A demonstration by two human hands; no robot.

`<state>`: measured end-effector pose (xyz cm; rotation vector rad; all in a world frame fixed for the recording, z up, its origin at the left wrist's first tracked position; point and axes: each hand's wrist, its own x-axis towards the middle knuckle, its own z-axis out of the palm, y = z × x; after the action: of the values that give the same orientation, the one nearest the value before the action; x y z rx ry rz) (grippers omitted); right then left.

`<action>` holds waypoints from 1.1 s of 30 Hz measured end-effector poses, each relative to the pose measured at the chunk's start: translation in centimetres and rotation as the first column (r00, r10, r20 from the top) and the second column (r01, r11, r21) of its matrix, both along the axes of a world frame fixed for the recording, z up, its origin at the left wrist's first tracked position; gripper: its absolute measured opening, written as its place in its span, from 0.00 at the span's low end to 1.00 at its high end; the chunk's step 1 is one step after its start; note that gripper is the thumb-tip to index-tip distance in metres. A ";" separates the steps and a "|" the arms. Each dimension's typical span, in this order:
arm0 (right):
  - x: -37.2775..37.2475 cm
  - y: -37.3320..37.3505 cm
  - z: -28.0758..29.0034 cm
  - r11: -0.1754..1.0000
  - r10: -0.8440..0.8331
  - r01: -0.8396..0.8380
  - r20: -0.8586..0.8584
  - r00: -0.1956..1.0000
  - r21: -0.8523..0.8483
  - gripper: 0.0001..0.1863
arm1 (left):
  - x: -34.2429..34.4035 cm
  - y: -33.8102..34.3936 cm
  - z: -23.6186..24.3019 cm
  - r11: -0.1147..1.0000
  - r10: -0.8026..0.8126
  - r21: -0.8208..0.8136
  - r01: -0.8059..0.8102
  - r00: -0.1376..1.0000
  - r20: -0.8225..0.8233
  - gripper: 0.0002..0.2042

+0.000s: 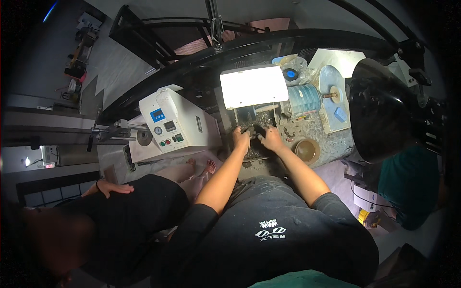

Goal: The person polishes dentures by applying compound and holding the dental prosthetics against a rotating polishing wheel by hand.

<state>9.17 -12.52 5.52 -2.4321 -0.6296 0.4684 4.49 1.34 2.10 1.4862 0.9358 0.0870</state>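
Both my hands are together over a dark, wet, muddy work trough [257, 152], below a brightly lit white cover [253, 88]. My left hand [242, 139] is closed, its fingers bent inward and smeared with grey sludge. Opposite it, my right hand [271, 138] is closed too, thumb and fingers curled toward the left. Something small and dark sits between the fingertips, but the sludge and shadow hide what it is. A round horizontal shaft [265, 108] shows just beyond the hands, under the cover.
Right of the trough are a brown bowl [307, 151], a blue-green ribbed cylinder [304, 99] and a tray [336, 120] with a blue block. A white control box [175, 122] stands left. Another person's hand [115, 188] is at lower left; a dark round lamp-like shade [377, 110] is at right.
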 end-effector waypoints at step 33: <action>2.9 0.5 -2.3 0.918 -0.232 0.264 -0.137 0.963 0.295 0.14 | 2.3 -0.9 2.1 0.997 0.073 -0.024 -0.070 0.972 0.224 0.05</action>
<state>12.03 -12.05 3.22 -2.1338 -0.3164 0.3526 6.81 0.42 4.15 1.3949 0.8042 0.2938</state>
